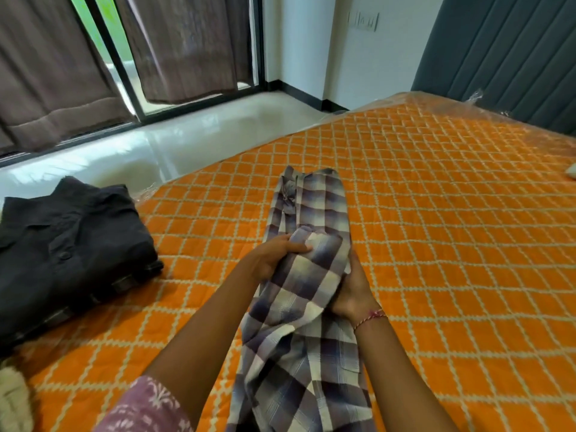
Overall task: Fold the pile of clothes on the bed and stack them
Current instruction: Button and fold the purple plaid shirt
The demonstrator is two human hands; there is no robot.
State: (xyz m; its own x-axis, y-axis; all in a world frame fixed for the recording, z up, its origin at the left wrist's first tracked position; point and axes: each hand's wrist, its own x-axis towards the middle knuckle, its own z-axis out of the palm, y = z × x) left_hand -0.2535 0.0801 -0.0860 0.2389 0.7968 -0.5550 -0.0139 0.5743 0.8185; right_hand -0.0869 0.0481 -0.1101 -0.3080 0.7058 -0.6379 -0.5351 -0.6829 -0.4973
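Below the grip, the checked shirt [299, 322] runs off the bottom edge; its cloth hides the right hand's [352, 291] fingers.

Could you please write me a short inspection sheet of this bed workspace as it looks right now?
Surface: bed under an orange quilt with a white diamond grid; clear plastic shows at its far edge.
Job's things: plaid shirt, folded narrow lengthwise, its far end lying on the quilt, its near end hanging toward the camera. Dark shirt, folded, at the bed's left edge.
Clutter: cream fuzzy item at the lower left corner; what it is cannot be told.
Grippers: left hand grips the plaid shirt's bunched middle; right hand holds its right side.
Cables: nothing seen.
Surroundings: brown curtains over a glass door, glossy floor, switch plate, grey padded headboard.
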